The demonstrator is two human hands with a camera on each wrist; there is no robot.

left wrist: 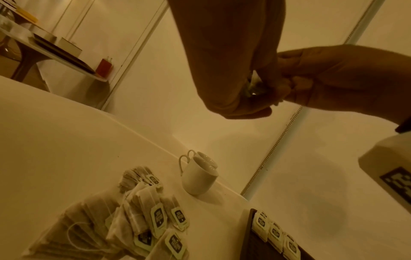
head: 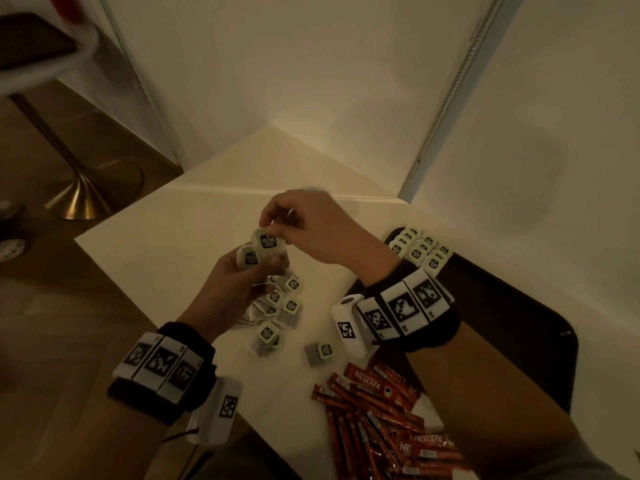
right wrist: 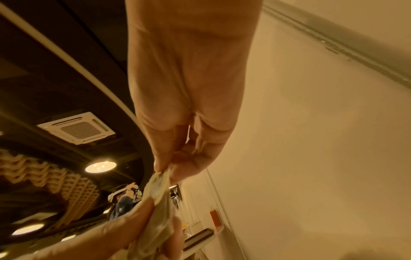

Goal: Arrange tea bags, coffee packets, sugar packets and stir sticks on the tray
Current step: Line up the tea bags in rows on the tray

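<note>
Above the white table (head: 166, 244), my left hand (head: 252, 268) grips a small bunch of tea bags (head: 248, 257). My right hand (head: 277, 225) pinches the top tea bag (head: 267, 241) of that bunch by its green-edged tag. In the right wrist view the right hand's fingertips (right wrist: 162, 167) pinch the tea bag (right wrist: 157, 190) over the left hand's thumb (right wrist: 133, 216). A loose pile of tea bags (head: 277, 306) lies under my hands. A dark tray (head: 512, 327) at the right holds rows of tea bags (head: 420, 251) at its far corner. Red coffee packets (head: 381, 410) lie heaped near the front edge.
Two white cups (left wrist: 198, 174) stand on the table beyond the loose tea bag pile (left wrist: 124, 219). One single tea bag (head: 318, 353) lies apart from the pile. Walls close the corner behind the table. A stool with a brass foot (head: 79, 195) stands to the left on the floor.
</note>
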